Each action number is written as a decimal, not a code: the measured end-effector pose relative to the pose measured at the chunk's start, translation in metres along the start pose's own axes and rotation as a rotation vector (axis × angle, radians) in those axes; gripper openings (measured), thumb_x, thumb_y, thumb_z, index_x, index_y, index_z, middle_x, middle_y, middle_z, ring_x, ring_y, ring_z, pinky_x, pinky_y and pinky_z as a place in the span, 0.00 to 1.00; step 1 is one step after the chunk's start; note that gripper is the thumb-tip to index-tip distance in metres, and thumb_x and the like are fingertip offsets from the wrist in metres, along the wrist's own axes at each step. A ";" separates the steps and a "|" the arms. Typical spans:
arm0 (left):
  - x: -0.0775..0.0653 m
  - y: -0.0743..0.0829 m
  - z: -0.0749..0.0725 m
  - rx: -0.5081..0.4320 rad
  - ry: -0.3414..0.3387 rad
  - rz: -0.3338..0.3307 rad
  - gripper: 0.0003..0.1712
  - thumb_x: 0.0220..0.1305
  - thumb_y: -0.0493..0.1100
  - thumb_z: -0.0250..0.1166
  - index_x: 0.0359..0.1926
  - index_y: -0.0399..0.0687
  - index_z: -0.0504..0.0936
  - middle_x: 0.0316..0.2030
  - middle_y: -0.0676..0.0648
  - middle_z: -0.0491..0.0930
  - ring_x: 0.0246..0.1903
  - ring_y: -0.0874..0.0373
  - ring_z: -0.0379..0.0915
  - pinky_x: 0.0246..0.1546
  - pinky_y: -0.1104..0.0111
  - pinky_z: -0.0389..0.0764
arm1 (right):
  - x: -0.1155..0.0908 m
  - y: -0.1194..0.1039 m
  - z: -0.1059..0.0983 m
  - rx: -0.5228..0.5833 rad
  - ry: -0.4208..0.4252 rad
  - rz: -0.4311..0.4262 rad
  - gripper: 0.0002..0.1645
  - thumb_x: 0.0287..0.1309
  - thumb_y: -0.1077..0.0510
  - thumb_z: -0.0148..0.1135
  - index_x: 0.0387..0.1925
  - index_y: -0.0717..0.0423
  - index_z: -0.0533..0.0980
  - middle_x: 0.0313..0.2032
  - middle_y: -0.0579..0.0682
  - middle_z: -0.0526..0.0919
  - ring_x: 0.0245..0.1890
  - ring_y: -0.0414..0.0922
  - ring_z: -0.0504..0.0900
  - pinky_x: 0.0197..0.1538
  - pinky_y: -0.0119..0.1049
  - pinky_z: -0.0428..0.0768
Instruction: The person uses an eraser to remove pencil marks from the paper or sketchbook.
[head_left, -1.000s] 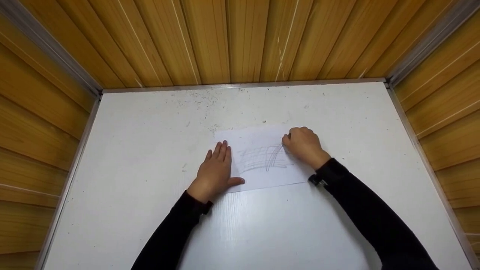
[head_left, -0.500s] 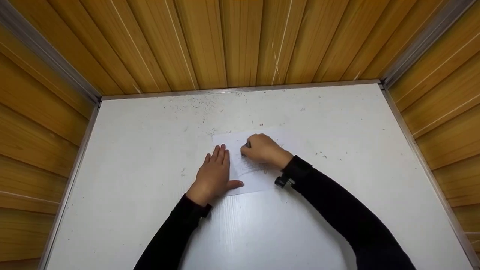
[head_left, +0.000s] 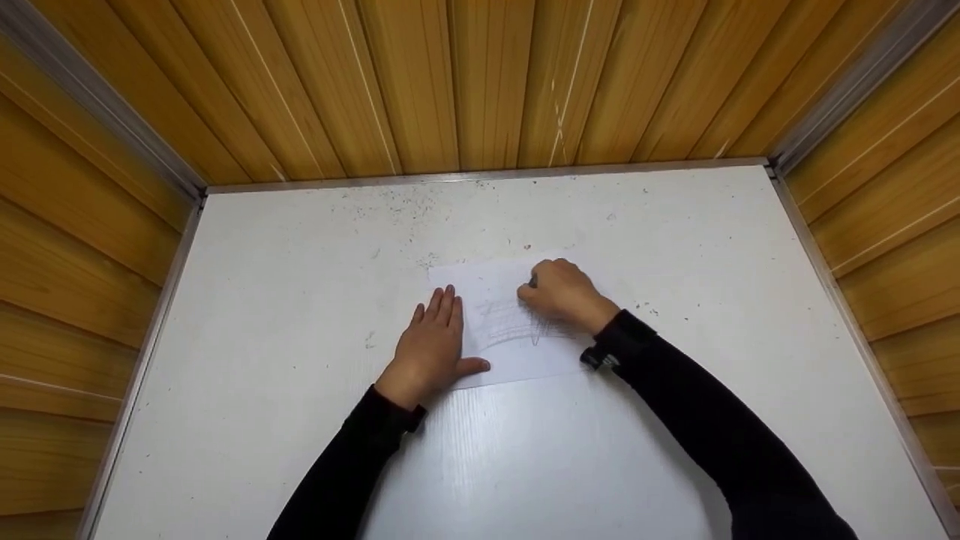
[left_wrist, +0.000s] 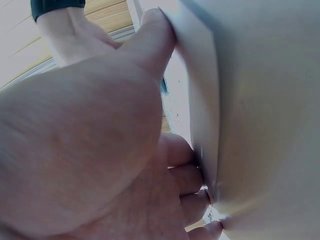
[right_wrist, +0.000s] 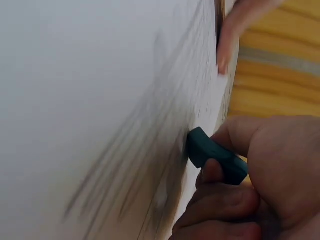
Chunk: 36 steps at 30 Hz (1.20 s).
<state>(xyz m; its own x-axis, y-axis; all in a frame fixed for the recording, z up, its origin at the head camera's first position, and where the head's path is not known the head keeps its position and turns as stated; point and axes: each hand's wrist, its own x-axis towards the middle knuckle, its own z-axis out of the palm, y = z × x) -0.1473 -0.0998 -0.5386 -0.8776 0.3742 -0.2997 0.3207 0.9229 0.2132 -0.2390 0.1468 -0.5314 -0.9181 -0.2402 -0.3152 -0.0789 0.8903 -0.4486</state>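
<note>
A sheet of white paper (head_left: 517, 367) with grey pencil lines (head_left: 510, 326) lies on the white table. My left hand (head_left: 429, 346) rests flat on the sheet's left side, fingers straight and thumb spread to the right. Between thumb and fingers, my right hand (head_left: 566, 292) pinches a small dark green eraser (right_wrist: 215, 152). In the right wrist view, one end of the eraser touches the paper among the strokes. The right hand covers the upper right part of the sheet in the head view, where only a bit of the eraser shows.
Dark crumbs (head_left: 409, 206) are scattered over the far part of the table (head_left: 285, 315), and several lie right of the right hand. Wood-patterned panels (head_left: 487, 82) with grey edge strips enclose the back and both sides.
My right hand has swept left across the pencil lines with the eraser, then partway back to the right. My left hand stays in place on the paper.
</note>
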 end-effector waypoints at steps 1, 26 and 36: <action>0.000 0.000 0.000 0.004 -0.001 -0.002 0.72 0.67 0.78 0.68 0.87 0.30 0.50 0.89 0.32 0.45 0.90 0.38 0.40 0.88 0.43 0.54 | -0.002 0.009 -0.005 -0.001 -0.005 0.021 0.19 0.68 0.49 0.60 0.22 0.51 0.70 0.25 0.47 0.68 0.28 0.47 0.70 0.33 0.40 0.68; -0.002 0.001 -0.003 -0.008 0.001 0.002 0.70 0.68 0.77 0.68 0.87 0.31 0.51 0.89 0.32 0.45 0.90 0.38 0.40 0.88 0.43 0.54 | 0.009 -0.064 0.031 0.004 -0.049 -0.068 0.17 0.69 0.48 0.63 0.30 0.56 0.82 0.36 0.54 0.86 0.35 0.50 0.80 0.43 0.46 0.81; -0.001 0.002 -0.001 -0.002 -0.008 -0.010 0.71 0.68 0.77 0.69 0.87 0.30 0.51 0.89 0.32 0.44 0.90 0.38 0.40 0.88 0.44 0.53 | -0.004 0.012 -0.005 0.022 -0.009 0.059 0.19 0.69 0.47 0.62 0.24 0.52 0.75 0.26 0.48 0.74 0.30 0.48 0.74 0.35 0.39 0.70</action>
<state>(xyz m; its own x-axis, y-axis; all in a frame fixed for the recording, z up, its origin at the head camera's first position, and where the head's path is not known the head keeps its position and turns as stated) -0.1466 -0.0983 -0.5368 -0.8778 0.3656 -0.3096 0.3110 0.9264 0.2123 -0.2380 0.1607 -0.5314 -0.9174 -0.1909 -0.3492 -0.0160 0.8944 -0.4471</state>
